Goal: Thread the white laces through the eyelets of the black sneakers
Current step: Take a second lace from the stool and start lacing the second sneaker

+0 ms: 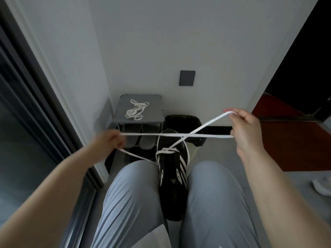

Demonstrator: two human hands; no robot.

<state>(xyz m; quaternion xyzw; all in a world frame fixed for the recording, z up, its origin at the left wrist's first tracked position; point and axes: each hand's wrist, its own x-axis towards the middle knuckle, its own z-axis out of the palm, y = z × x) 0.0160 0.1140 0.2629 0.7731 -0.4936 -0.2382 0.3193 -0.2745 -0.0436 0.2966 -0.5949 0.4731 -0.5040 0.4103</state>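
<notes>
Between knees: black sneaker (pixel 172 185), toe pointing away, flanked by grey trousers (pixel 136 194). White lace (pixel 182 135) through front eyelets, strands pulled taut to both sides, crossing above toe. Left grip (pixel 109 140) fisted round lace. Right grip (pixel 245 127) pinching lace at fingertips. Second lace (pixel 136 110) bundled on top of grey shoe rack (pixel 155 104) by wall. Black bin (pixel 180 120) beside rack.

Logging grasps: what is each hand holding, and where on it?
Both hold the white lace threaded in the black sneaker: left hand grips a bend along it, right hand pinches two strands farther out.
</notes>
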